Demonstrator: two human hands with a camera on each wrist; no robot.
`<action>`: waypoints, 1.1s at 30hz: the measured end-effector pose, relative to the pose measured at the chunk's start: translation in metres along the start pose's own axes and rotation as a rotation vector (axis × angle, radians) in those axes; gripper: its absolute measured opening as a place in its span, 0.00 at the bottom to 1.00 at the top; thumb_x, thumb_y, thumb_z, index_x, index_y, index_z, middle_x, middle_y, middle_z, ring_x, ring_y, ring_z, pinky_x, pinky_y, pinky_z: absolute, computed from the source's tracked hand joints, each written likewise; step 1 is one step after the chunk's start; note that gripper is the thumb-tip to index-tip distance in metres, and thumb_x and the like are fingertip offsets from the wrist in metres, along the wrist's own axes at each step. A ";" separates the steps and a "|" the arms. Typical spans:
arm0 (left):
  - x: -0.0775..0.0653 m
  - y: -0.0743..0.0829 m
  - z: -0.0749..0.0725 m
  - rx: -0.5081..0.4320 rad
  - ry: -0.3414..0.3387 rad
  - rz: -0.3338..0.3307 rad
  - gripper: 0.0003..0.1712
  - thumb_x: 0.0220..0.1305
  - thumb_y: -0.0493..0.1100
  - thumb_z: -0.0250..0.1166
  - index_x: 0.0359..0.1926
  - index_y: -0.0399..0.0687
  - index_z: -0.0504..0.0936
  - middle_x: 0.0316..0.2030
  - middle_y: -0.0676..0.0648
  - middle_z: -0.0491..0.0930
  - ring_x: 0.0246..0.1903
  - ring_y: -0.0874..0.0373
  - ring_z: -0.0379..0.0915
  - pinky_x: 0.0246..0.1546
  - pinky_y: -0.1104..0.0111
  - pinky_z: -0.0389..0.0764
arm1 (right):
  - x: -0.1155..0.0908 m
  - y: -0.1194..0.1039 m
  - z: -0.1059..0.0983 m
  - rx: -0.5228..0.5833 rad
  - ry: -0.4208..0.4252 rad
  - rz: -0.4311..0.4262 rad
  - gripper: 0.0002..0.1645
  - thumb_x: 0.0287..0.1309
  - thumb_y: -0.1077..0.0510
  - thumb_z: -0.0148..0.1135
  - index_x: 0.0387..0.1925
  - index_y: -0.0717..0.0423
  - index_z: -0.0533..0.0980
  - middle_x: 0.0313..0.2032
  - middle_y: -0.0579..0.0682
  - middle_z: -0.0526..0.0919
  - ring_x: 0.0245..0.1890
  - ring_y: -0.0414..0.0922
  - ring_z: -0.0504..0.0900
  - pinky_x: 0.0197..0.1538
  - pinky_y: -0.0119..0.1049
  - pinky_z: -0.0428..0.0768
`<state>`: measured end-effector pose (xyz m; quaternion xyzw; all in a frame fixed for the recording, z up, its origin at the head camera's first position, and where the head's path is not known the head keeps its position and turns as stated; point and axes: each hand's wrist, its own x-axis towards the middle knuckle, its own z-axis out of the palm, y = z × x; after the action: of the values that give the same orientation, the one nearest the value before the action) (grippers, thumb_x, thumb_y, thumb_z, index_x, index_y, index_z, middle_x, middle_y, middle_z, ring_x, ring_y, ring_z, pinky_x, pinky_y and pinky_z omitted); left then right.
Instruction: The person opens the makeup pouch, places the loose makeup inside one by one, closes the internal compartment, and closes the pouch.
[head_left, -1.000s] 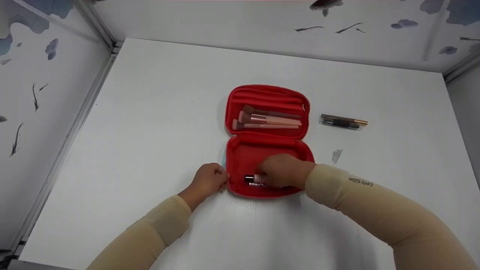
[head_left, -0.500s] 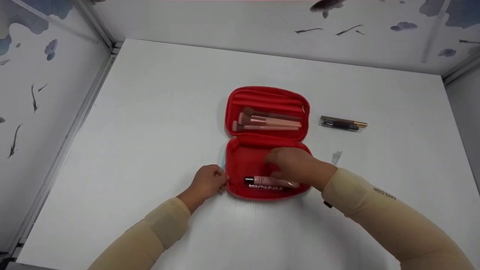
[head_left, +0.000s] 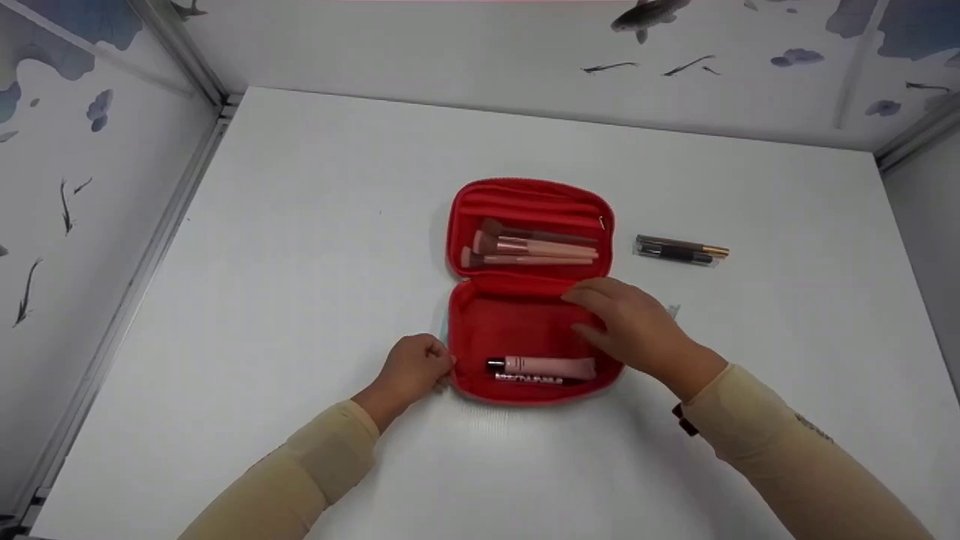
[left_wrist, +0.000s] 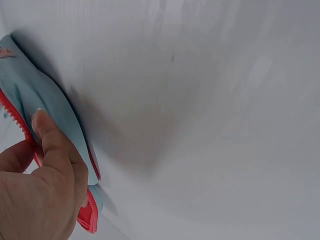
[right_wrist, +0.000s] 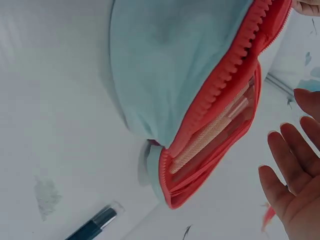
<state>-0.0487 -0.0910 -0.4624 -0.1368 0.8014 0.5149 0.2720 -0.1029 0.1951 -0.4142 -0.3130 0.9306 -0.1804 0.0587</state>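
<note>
Lying open on the table [head_left: 300, 225] is the red-lined case [head_left: 517, 322] — my left hand [head_left: 411, 366] pinches its near half's left rim, while my right hand [head_left: 637, 322], fingers [right_wrist: 288, 154] apart, hovers over the right side. Brushes [head_left: 556, 247] lie in the far half, a pink tube [head_left: 551, 367] in the near.

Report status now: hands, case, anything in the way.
Left hand pinches case edge. Right hand holds nothing, above case's right side. Case open, pink tube and brushes inside. Right hand partly over opening; no other obstruction seen.
</note>
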 end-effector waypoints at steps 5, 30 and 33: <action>0.000 -0.001 0.000 0.013 -0.001 -0.019 0.05 0.66 0.37 0.57 0.33 0.41 0.76 0.27 0.46 0.79 0.28 0.55 0.76 0.33 0.68 0.80 | -0.007 0.017 -0.001 0.012 0.112 0.052 0.26 0.50 0.63 0.72 0.53 0.57 0.78 0.50 0.55 0.80 0.53 0.51 0.78 0.50 0.48 0.81; 0.004 -0.005 0.001 -0.027 -0.003 -0.019 0.05 0.65 0.36 0.57 0.32 0.40 0.75 0.25 0.45 0.79 0.26 0.56 0.74 0.30 0.70 0.78 | -0.022 0.083 -0.010 0.018 0.198 0.411 0.21 0.59 0.65 0.63 0.54 0.60 0.75 0.54 0.61 0.77 0.58 0.59 0.72 0.57 0.58 0.72; 0.004 -0.004 0.001 -0.035 -0.004 -0.020 0.05 0.65 0.35 0.57 0.31 0.40 0.75 0.25 0.45 0.79 0.26 0.57 0.74 0.30 0.70 0.78 | -0.021 0.089 -0.011 0.007 0.175 0.428 0.21 0.59 0.64 0.63 0.55 0.60 0.74 0.55 0.62 0.76 0.58 0.60 0.72 0.58 0.58 0.72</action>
<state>-0.0491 -0.0919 -0.4681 -0.1484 0.7902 0.5264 0.2764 -0.1384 0.2771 -0.4374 -0.0913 0.9767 -0.1936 0.0160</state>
